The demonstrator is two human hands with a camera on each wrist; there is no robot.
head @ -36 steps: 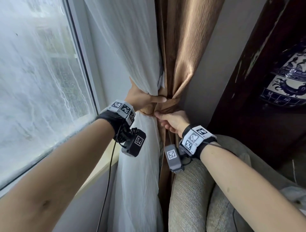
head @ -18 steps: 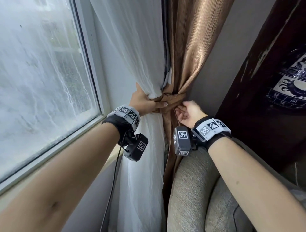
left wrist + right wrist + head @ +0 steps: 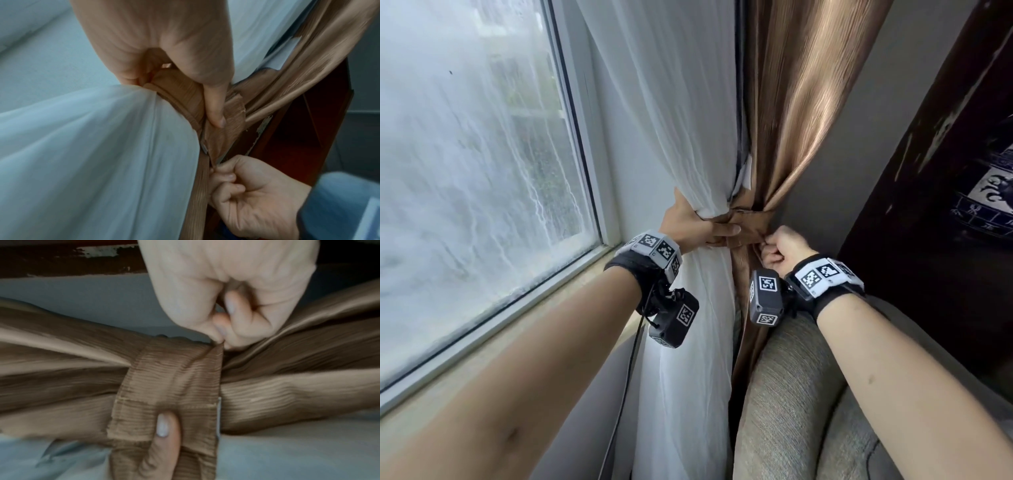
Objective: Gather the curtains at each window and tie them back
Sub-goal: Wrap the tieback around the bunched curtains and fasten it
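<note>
Curtains (image 3: 722,120) gathered; tieback (image 3: 170,382) wrapped, unfastened. Left hand (image 3: 688,226) clamps bundle, right hand (image 3: 784,245) pinches tieback end.

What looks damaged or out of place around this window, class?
The dark brown wooden cabinet beside the brown satin curtain has chipped, flaking finish along its edge, exposing pale patches. The raw end of the brown fabric tie-back band looks frayed.

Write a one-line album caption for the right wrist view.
Left thumb presses the tieback over the brown curtain while the right hand pinches its edge.
</note>
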